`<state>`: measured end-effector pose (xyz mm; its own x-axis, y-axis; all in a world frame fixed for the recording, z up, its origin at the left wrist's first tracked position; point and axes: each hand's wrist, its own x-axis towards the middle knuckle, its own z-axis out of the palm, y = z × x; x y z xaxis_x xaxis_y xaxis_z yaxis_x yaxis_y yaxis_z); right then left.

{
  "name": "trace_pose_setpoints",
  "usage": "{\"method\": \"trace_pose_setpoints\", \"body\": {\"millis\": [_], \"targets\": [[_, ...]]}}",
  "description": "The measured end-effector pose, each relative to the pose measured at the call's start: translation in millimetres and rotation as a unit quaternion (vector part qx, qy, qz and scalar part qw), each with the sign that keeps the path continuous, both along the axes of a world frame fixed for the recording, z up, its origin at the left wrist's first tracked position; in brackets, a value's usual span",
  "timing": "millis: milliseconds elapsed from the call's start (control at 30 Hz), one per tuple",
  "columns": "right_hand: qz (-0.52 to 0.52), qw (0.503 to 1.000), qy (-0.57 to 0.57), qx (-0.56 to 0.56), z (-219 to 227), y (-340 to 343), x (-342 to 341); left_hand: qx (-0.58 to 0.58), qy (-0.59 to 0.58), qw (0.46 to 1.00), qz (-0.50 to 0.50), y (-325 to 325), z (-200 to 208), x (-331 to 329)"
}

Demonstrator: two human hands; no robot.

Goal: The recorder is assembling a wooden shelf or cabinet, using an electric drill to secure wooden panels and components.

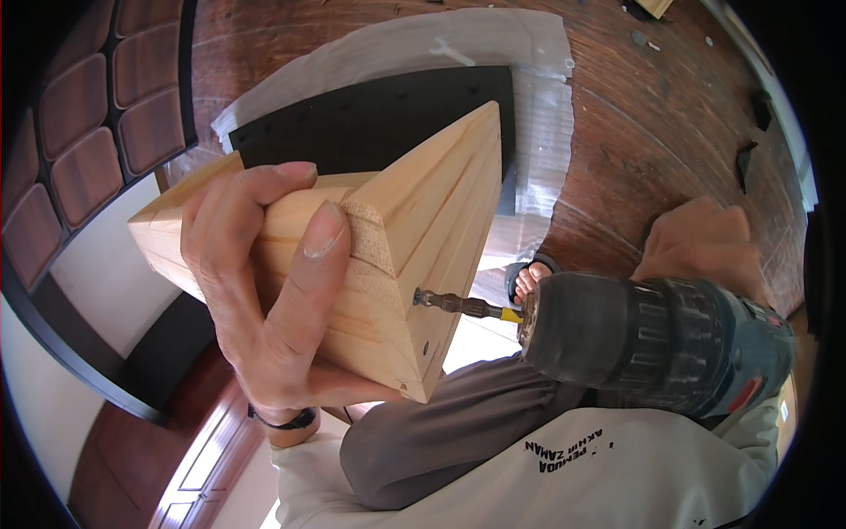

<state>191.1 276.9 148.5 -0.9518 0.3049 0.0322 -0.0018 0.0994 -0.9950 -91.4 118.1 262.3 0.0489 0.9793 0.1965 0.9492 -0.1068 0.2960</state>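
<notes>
Wooden frame (414, 229) gripped by left hand (264, 282); right hand (705, 242) levels drill (652, 339).

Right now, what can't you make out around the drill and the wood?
Head view only:
- Screw: its shank is buried in the wood block.
- Right hand: its fingers are behind the drill, so the trigger grip is hidden.
- Left hand: its palm side is against the block, unseen.
- Black panel: its lower part is covered by the block.

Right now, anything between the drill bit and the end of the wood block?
Nothing visible. The bit on the drill in the right hand already meets the end face of the wood block; the left hand grips the block's side, clear of it.
</notes>
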Motion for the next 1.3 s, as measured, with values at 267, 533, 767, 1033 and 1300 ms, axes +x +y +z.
{"method": "trace_pose_setpoints", "body": {"millis": [267, 533, 767, 1033, 1300], "targets": [[0.14, 0.984, -0.011, 0.112, 37, 52, -8, -0.057, 0.005, 0.995, -0.084, 12, -2, -5], [0.056, 0.994, -0.002, 0.093, 36, 38, 7, -0.036, -0.011, 0.995, -0.09, 16, -6, -5], [0.059, 0.99, 0.031, 0.121, 20, 39, -15, -0.108, 0.04, 0.993, -0.041, 2, 24, -9], [-0.001, 0.883, -0.191, 0.428, -61, 62, 43, -0.129, -0.026, 0.991, -0.039, 11, 36, -6], [0.041, 0.854, -0.246, 0.457, -101, 62, 47, -0.059, -0.035, 0.997, 0.022, 11, 30, -31]]}}
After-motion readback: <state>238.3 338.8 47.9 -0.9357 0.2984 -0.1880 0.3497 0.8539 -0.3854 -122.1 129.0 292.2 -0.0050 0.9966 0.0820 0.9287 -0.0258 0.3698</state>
